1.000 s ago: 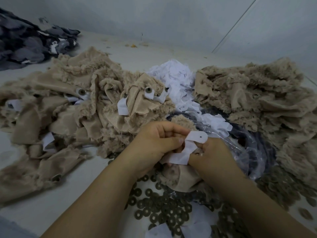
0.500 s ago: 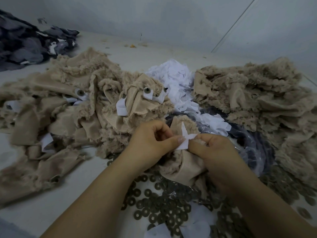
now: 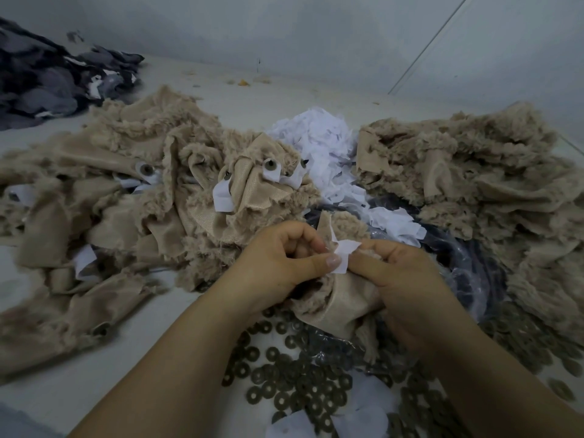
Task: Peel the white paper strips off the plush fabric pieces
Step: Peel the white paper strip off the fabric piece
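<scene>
Left hand (image 3: 278, 263): grip pinching the white paper strip (image 3: 343, 252) at thumb tip.
Right hand (image 3: 401, 279): grip curled round the plush fabric piece (image 3: 335, 303), thumb beside the strip.
Location: above scattered washers (image 3: 294, 374) on the tabletop (image 3: 158, 343), between two plush heaps (image 3: 126, 191).

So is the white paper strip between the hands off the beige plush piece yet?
Cannot tell. The left hand pinches the white paper strip against the beige plush piece held by the right hand; its attachment is hidden.

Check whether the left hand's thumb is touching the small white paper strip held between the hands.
Touching. The head view shows the left hand pressing its thumb tip onto the white paper strip.
</scene>
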Motion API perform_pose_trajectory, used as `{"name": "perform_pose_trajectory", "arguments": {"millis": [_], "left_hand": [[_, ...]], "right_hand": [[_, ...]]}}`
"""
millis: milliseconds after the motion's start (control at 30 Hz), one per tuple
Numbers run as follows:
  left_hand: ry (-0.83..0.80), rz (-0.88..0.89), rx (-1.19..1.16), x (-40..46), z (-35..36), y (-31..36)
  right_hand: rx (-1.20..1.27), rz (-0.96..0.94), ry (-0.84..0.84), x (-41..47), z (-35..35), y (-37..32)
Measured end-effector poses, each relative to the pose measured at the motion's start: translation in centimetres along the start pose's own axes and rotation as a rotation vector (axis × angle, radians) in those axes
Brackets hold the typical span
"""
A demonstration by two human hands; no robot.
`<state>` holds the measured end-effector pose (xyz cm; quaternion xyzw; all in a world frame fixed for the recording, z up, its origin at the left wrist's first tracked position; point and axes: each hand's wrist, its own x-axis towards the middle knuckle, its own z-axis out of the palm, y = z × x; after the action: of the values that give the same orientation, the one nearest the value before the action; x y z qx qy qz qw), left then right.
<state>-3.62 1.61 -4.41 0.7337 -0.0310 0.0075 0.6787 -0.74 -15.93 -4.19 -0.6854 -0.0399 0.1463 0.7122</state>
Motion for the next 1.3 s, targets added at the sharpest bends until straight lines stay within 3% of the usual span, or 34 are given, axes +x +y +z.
{"name": "perform_pose_trajectory", "arguments": {"millis": [200,433,600,833,1033,1300], "left_hand": [[0.009,0.064,0.015,0.1,-0.3,-0.1],[0.038,0.219,-0.011,-0.3,1.0,0.5],[0.091,0.266,0.151,-0.3,2.2,0.4],[0.094,0.178,0.051,-0.3,1.2,0.6],[-0.030,0.057,-0.063,-0.2,0.0,0.7],[-0.005,0.006,-0.068,-0.1,-0.1,0.3]], "right_hand": [[0.021,-0.022,-0.015,0.0,0.0,0.1],[-0.145,-0.115,-0.047,-0.9,0.5,0.4],[-0.161,-0.072,-0.073,-1.0,0.7,0.5],[-0.060,-0.040,-0.073,-0.8,0.5,0.1],[-0.012,-0.063,-0.047,-0.6,0.6,-0.1],[-0.036,-0.116,-0.022,-0.7,0.5,-0.1]]}}
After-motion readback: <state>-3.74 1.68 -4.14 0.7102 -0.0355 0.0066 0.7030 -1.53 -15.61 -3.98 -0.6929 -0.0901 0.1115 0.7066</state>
